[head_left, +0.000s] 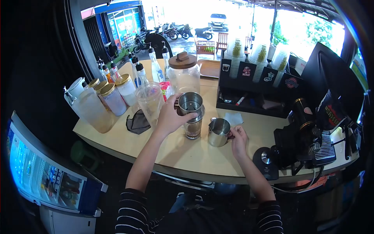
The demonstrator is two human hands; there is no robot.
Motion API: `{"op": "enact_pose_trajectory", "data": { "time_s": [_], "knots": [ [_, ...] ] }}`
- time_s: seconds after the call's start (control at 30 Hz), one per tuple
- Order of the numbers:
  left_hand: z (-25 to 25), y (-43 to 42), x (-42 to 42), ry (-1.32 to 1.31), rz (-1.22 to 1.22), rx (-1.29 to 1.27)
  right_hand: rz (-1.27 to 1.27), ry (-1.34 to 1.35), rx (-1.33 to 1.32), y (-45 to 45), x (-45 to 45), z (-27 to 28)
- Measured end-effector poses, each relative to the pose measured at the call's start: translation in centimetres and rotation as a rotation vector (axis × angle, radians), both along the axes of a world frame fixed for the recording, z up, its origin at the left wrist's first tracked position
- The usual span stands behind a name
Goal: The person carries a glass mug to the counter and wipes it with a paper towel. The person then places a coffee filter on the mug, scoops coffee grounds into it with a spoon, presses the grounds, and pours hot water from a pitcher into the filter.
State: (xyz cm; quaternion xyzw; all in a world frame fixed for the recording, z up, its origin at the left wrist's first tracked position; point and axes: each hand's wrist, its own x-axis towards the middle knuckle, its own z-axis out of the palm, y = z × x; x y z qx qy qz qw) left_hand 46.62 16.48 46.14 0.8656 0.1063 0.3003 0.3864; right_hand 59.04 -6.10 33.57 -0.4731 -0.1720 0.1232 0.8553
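My left hand point(173, 115) is closed around a metal drip coffee filter point(191, 102), its open top facing up. Under the filter stands a clear glass point(193, 130) on the counter; whether the filter rests on its rim is hard to make out. To the right of the glass is a steel milk pitcher point(218, 136), upright on the counter. My right hand point(238, 140) has its fingers on the pitcher's handle. A folded white cloth or paper point(233, 118) lies just behind the pitcher. Left of my left hand are a clear plastic container point(150, 101) and a crumpled dark cloth point(137, 123).
Jars point(113, 99) and pump bottles point(156, 68) crowd the counter's left side. A wooden-lidded jar point(184, 76) stands behind the filter. At the right are a black organiser point(249, 87) with stacked cups point(259, 54), a black machine point(300, 136) and a round black base point(265, 163).
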Motion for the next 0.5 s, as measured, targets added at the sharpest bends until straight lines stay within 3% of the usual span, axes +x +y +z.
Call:
{"op": "enact_pose_trajectory", "data": {
  "time_s": [0.5],
  "knots": [
    [0.23, 0.27, -0.63, -0.038, -0.046, 0.102, -0.082, -0.115, -0.200, -0.17, 0.05, 0.03]
  ]
}}
